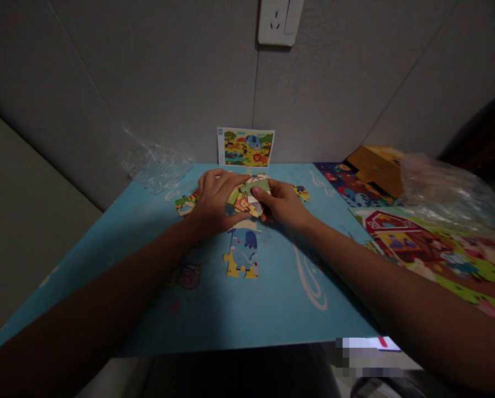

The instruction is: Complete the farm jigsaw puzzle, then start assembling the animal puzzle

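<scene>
My left hand rests with curled fingers on a heap of loose puzzle pieces in the middle of a light blue mat. My right hand pinches a greenish puzzle piece between thumb and fingers, just above the heap. In front of the hands lie joined pieces with a blue elephant. More loose pieces stick out at the left and at the right of the hands.
A small reference picture card leans on the grey wall. Crumpled clear plastic lies at the back left. At the right are a finished farm puzzle, a yellow box and a clear bag. A wall socket is above.
</scene>
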`<state>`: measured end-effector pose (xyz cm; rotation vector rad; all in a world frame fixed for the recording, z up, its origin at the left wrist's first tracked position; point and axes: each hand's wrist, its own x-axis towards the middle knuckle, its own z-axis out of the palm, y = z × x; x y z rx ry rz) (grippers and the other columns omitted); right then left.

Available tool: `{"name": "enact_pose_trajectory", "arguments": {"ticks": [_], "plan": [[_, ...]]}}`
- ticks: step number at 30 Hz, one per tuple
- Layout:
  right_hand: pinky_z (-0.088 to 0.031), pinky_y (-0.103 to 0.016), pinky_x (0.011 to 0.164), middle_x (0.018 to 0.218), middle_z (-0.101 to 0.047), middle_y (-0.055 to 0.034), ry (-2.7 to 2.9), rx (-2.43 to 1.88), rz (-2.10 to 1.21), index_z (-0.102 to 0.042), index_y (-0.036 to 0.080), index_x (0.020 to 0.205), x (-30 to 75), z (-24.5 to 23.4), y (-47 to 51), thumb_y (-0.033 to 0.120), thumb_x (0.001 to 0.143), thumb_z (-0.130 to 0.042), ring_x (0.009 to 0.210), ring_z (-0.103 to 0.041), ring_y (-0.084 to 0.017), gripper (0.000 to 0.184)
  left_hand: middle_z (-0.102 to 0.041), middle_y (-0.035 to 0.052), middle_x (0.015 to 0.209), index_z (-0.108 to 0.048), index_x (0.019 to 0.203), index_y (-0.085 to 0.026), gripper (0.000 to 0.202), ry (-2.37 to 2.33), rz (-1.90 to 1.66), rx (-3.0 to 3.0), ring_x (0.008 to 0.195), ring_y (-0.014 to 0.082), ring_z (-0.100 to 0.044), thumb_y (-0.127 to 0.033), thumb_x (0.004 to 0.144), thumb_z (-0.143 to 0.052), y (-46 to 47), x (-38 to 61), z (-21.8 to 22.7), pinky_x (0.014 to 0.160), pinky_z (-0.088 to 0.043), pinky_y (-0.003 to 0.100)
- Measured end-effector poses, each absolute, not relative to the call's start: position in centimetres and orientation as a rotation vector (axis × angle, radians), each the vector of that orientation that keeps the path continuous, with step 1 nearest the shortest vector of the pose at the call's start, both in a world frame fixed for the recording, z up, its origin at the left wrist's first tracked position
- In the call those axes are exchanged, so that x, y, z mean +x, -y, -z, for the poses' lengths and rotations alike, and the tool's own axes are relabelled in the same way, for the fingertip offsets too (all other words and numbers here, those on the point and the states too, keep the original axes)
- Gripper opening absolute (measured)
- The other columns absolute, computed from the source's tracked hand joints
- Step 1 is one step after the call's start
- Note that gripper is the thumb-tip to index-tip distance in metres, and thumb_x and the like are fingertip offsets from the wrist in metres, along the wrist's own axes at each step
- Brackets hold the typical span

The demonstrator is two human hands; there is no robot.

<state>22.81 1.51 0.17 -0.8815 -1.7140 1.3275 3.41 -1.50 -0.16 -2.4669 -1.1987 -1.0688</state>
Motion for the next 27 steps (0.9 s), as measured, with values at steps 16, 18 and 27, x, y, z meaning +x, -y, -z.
{"name": "enact_pose_trajectory", "arguments": {"ticks": [16, 18, 27], "plan": [[-0.047, -0.034, 0.072, 0.089, -0.067, -0.0062, 2.073, -0.973, -0.674, -0.06, 0.019, 0.099, 23.8, 1.3, -2.7, 0.026, 0.086, -0.051, 0.079, -0.06, -0.021, 0.017, -0.059, 0.0094, 0.109, -0.052, 0.136, -0.021, 0.054, 1.624, 0.955, -2.344, 0.111, 0.0307, -0.049, -0.033, 0.085, -0.065, 0.4, 3.0, 1.3, 0.104, -0.03, 0.05], [-0.046, -0.034, 0.073, 0.091, -0.068, -0.007, 2.111, -0.999, -0.633, -0.06, 0.018, 0.104, 23.8, 1.1, -2.7, 0.023, 0.084, -0.052, 0.08, -0.06, -0.021, 0.022, -0.06, 0.0097, 0.11, -0.053, 0.136, -0.022, 0.053, 1.639, 0.934, -2.35, 0.111, 0.0308, -0.049, -0.032, 0.086, -0.064, 0.4, 3.0, 1.4, 0.104, -0.029, 0.05], [-0.043, -0.033, 0.071, 0.083, -0.068, -0.0062, 2.14, -1.107, -0.594, -0.062, 0.019, 0.093, 23.8, 0.5, -2.3, 0.025, 0.084, -0.055, 0.075, -0.06, -0.021, 0.013, -0.066, 0.0091, 0.104, -0.058, 0.126, -0.019, 0.045, 1.453, 1.076, -2.341, 0.105, 0.0291, -0.054, -0.033, 0.084, -0.064, 0.5, 3.3, 0.8, 0.098, -0.036, 0.051]]}}
